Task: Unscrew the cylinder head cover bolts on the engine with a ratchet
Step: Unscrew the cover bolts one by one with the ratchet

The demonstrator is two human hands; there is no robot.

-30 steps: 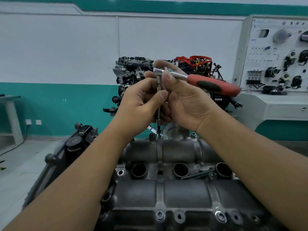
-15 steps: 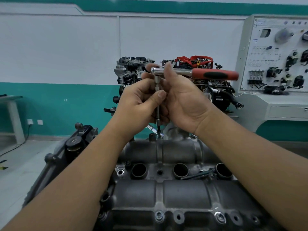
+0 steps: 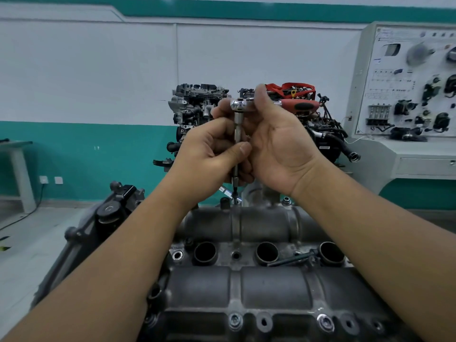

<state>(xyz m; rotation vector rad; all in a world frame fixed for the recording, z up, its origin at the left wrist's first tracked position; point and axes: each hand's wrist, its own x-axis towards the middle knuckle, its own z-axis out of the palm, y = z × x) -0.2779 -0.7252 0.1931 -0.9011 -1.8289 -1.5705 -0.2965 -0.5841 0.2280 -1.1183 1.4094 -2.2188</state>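
Both forearms reach forward from the lower corners and meet above the far edge of the cylinder head cover (image 3: 237, 287), a grey cast cover that fills the lower centre. The right hand (image 3: 278, 149) is raised, palm toward the camera, its thumb and fingers curled round the chrome head of the ratchet (image 3: 240, 104); the red-and-black handle (image 3: 299, 104) runs level to the right, behind the fingers. An extension bar (image 3: 237, 134) hangs upright from the ratchet head. The left hand (image 3: 207, 156) is turned knuckles-left beside the right, with the thumb (image 3: 237, 151) pressed across the bar and the fingers wrapped behind it, so the bar is pinched at mid-length. The bit at the bar's lower end (image 3: 235, 191) meets a bolt on the cover's far rim; the contact itself is too small to judge. Two seated bolts (image 3: 235, 320) show on the near rim, and a loose bolt (image 3: 292, 259) lies across the spark-plug wells. A second engine (image 3: 199, 104) and a training panel (image 3: 414, 85) stand by the rear wall.
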